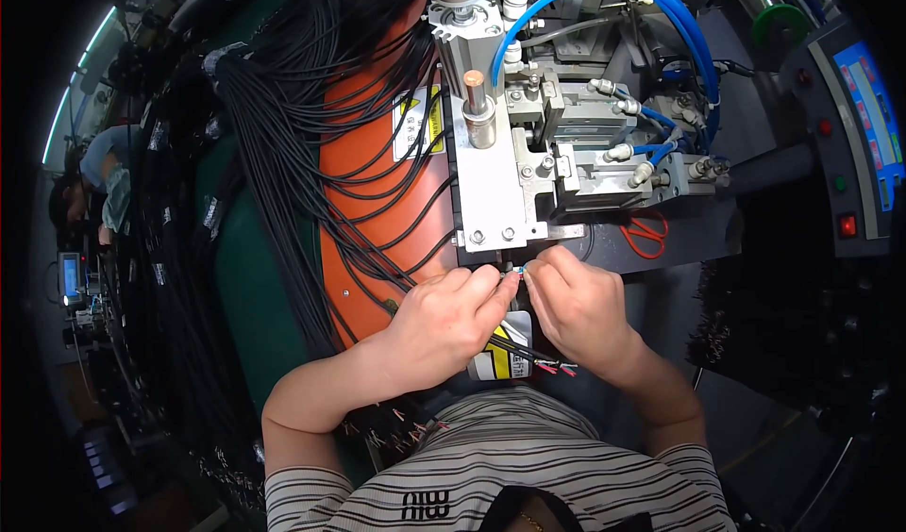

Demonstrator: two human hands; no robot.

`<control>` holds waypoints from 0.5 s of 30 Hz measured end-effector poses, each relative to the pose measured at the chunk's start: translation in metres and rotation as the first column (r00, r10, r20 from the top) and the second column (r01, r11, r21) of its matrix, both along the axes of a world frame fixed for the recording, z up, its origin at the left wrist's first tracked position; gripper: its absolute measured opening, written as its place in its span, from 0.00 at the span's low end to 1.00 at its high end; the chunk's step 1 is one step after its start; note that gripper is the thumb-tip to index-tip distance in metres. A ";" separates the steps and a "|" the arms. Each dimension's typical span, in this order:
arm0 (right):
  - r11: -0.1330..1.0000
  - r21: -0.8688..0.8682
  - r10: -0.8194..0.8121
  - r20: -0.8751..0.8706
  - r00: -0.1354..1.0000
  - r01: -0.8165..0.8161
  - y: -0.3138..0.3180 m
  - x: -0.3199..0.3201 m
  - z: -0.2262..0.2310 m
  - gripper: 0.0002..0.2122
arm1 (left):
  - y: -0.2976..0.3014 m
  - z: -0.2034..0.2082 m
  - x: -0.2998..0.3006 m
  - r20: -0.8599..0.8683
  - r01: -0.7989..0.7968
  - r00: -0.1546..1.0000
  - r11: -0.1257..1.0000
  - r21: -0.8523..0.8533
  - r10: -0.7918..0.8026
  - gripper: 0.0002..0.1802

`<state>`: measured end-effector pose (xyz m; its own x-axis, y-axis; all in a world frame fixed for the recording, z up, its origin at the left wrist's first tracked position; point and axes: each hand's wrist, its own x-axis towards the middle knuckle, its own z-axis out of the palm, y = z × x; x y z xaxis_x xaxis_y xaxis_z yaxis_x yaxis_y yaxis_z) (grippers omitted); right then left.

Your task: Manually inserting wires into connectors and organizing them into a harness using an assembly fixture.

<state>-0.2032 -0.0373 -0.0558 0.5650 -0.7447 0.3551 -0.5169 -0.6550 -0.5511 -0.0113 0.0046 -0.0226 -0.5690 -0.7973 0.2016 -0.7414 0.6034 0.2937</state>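
My left hand (pixel 445 317) is closed in a pinch just below the front of the machine's white metal block (pixel 488 188). Opposite it, the fingers of my right hand (pixel 578 307) are pinched together too. Thin coloured wire ends (pixel 518 271) of a cable show between the fingertips of both hands. Most of that cable is hidden by my left fingers. Under my hands, a few black cables with stripped pink and white wire ends (pixel 557 368) poke out past a yellow and white label (pixel 500 362).
A large bundle of black cables (pixel 274 108) drapes across the orange surface (pixel 387 216) on the left. Blue air hoses (pixel 694 37) arch over the pneumatic cylinders (pixel 604 169). Red-handled scissors (pixel 646 238) lie right of the machine, near a control panel (pixel 854 126). Another person (pixel 106 159) is far left.
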 end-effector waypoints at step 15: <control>0.997 0.033 0.075 -0.246 0.966 -0.069 -0.011 0.000 0.015 0.03 | -0.003 0.001 -0.001 0.023 0.015 1.000 1.000 0.003 -0.015 0.21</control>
